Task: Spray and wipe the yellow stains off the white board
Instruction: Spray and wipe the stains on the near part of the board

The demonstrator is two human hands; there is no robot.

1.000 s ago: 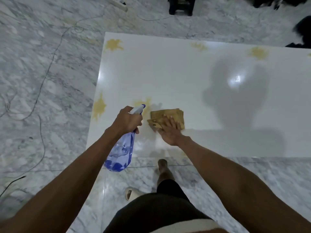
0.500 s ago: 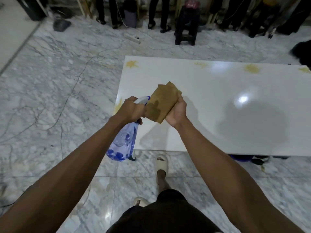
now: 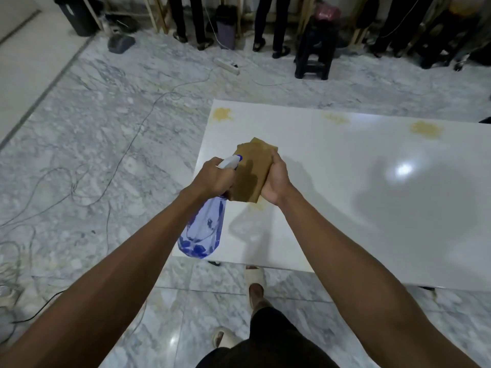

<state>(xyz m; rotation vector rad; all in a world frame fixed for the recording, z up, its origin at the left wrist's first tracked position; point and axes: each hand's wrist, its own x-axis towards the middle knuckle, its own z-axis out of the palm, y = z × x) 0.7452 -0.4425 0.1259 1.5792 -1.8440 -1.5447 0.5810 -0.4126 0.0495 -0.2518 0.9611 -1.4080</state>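
The white board [image 3: 372, 208] lies flat, low over the marble floor. Yellow stains show at its far left corner [image 3: 222, 114], along the far edge [image 3: 337, 118] and further right [image 3: 426, 130]; a faint one [image 3: 259, 205] peeks out under the cloth. My left hand [image 3: 215, 179] grips a blue spray bottle [image 3: 204, 229], nozzle pointing at the cloth. My right hand [image 3: 276, 181] holds a folded brown cloth [image 3: 252, 171] up in the air above the board's left part, right in front of the nozzle.
Cables [image 3: 79, 187] trail over the marble floor on the left, with a power strip [image 3: 227, 66] beyond the board. A black stool [image 3: 314, 54], a dark bin [image 3: 77, 18] and several standing people's legs [image 3: 268, 27] line the far side. My sandalled feet [image 3: 255, 277] stand at the board's near edge.
One second ago my right hand pressed the cloth on the board. It has since lifted the cloth up to the bottle's nozzle, and my view has tilted up.
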